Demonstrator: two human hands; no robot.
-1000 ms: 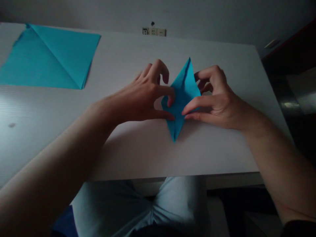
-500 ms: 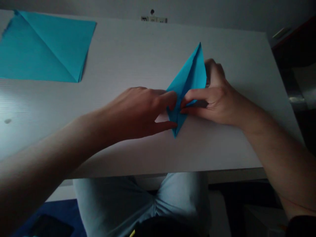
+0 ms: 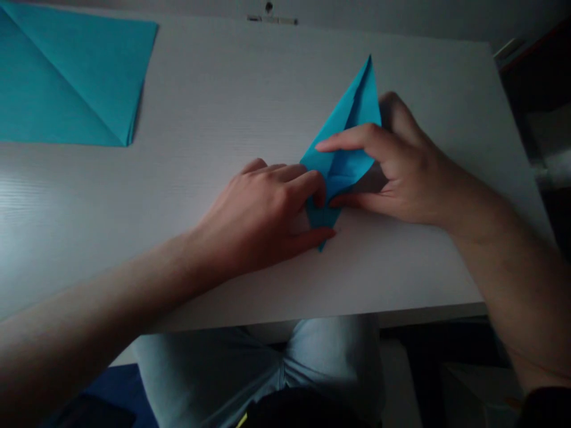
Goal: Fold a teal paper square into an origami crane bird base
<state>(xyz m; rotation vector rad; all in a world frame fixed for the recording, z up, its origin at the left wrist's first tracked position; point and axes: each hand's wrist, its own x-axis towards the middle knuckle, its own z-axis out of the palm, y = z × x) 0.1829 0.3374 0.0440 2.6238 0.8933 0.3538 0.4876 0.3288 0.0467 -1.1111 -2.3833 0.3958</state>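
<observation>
A piece of blue paper [image 3: 345, 122], folded into a long kite shape, lies slantwise on the table between my hands. Its long point is toward the back right, its short point toward me. My left hand [image 3: 276, 202] grips the lower left part, with curled fingers over the paper and the thumb across its near tip. From the right, my right hand [image 3: 397, 160] holds the paper, its index finger stretched over the upper face and its thumb at the lower right edge. The other right fingers are partly hidden behind the paper's right side. A flap stands slightly raised there.
Larger blue sheets [image 3: 80, 83] with a diagonal crease lie stacked at the back left of the white table [image 3: 214, 95]. Sockets [image 3: 272, 20] are set at its back edge. My legs [image 3: 330, 351] are under the front edge.
My right index finger has moved up and left from the centre crease, opening away from the thumb. My left thumb has slid right across the near tip. The view has shifted slightly.
</observation>
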